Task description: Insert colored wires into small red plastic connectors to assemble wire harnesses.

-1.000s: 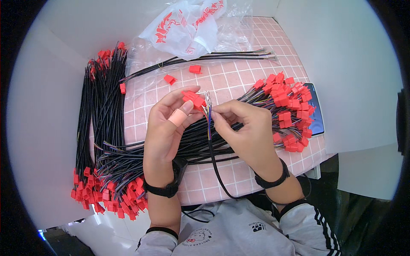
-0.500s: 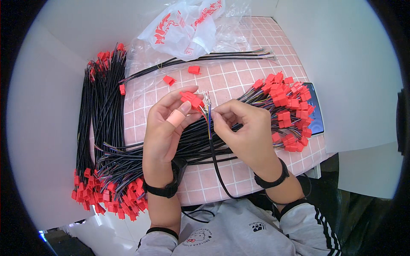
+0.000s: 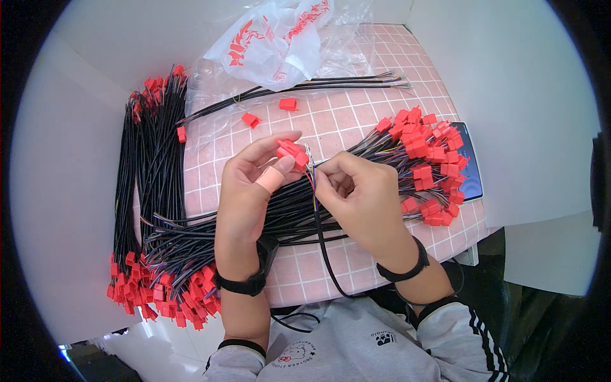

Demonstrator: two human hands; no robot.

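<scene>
Head view: over the pink checked table (image 3: 388, 95), the left hand (image 3: 251, 191) pinches a small cluster of red connectors (image 3: 291, 151), while the right hand (image 3: 359, 197) pinches the wire ends (image 3: 310, 167) beside them. Finished bundles (image 3: 356, 172) crowd both sides; two loose connectors (image 3: 270, 111) lie on bare cloth near the plastic bag (image 3: 280, 38).
</scene>
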